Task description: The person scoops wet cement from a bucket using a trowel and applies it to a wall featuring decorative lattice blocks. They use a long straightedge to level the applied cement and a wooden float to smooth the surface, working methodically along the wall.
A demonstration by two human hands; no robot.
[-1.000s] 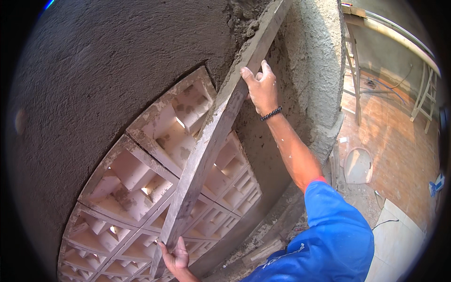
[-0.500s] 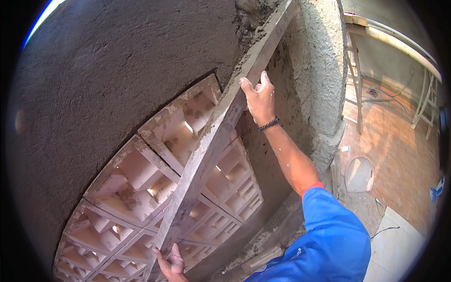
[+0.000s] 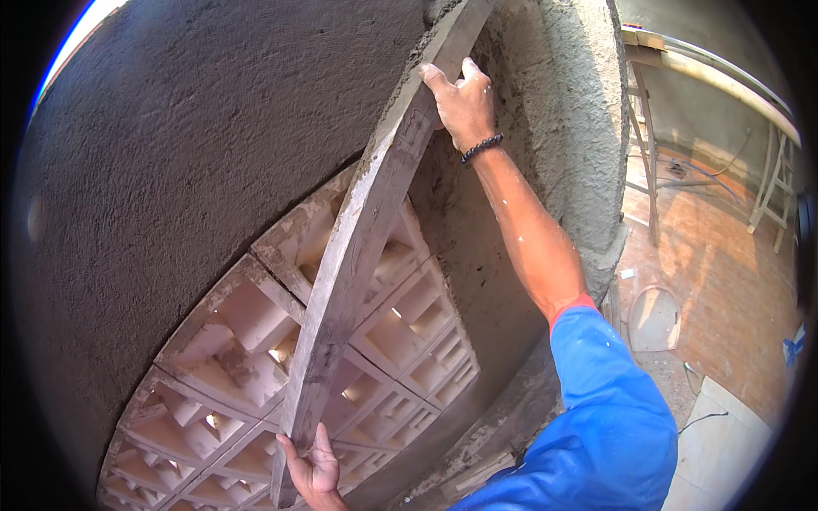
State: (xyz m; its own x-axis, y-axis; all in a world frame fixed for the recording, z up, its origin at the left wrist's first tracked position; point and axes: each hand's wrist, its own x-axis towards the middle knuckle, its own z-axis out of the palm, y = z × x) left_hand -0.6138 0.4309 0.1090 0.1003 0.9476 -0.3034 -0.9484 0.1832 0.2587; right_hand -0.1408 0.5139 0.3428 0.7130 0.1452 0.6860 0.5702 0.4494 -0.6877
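A long, dusty straightedge [image 3: 348, 272] with wet mortar on its upper edge lies diagonally across the freshly rendered grey wall [image 3: 196, 128] and a panel of pale pink breeze blocks [image 3: 221, 328] set into it. High up, my right hand [image 3: 460, 106] grips the board, thumb on its face; a dark beaded bracelet is on that wrist. Low down, my left hand [image 3: 311, 464] grips the same board, its palm turned upward. The far fingers of my right hand are partly hidden behind the board.
A rough plastered column [image 3: 588, 119] stands to the right. Beyond it are a scaffold plank [image 3: 699, 72] on wooden trestles [image 3: 771, 187], tan floor tiles [image 3: 716, 281], pale slabs [image 3: 716, 443], an oval board [image 3: 654, 315], hoses and debris at the wall's foot.
My right hand and the board's upper part have moved up and left in the picture, after dipping slightly half a second ago. My left hand stays on the lower part, slightly left of where it was.
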